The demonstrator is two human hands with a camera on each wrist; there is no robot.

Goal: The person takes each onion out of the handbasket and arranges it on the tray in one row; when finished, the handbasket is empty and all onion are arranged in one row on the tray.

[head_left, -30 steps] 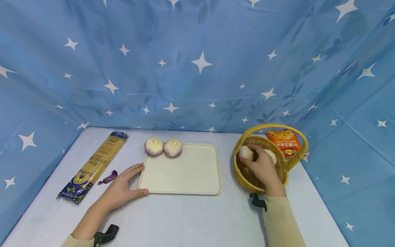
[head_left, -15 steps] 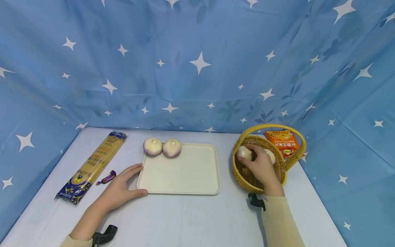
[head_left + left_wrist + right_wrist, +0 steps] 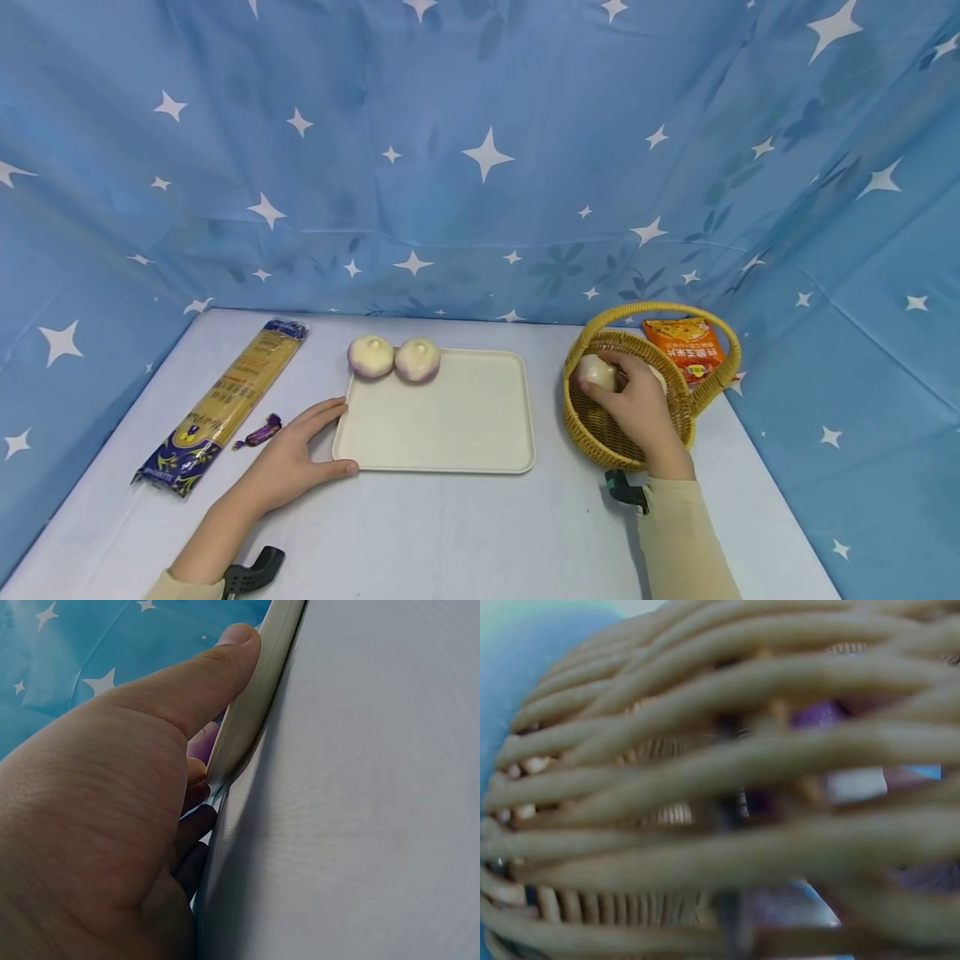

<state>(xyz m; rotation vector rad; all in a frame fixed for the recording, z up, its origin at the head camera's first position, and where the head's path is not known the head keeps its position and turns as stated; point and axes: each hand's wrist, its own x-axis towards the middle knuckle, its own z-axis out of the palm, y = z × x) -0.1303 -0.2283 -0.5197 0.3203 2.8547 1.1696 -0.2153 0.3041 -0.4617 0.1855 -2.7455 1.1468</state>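
My right hand [image 3: 641,408] reaches into a wicker basket [image 3: 596,437] and grips a shiny white onion [image 3: 595,372] between thumb and fingers. A second pale onion [image 3: 660,377] in there is mostly covered by that hand. The basket's weave [image 3: 705,765] fills the right wrist view, blurred, and hides the hand's grip. My left hand [image 3: 296,462] rests against the left side of a cream tray [image 3: 450,417], its thumb at the near corner. In the left wrist view that thumb touches the tray rim [image 3: 259,697]. Two purple-and-white onions [image 3: 371,357] sit side by side at the tray's far left corner.
A long packet of spaghetti [image 3: 225,404] lies at the left, with a purple wrapped candy [image 3: 259,432] beside it. Behind the basket is an orange snack bag [image 3: 686,346]. The basket's tall handle [image 3: 660,308] arches over its opening. Blue starry cloth [image 3: 480,208] hangs behind.
Both hands stay almost in place, with the right still gripping the onion in the basket. The second onion there is now more covered by the right hand.
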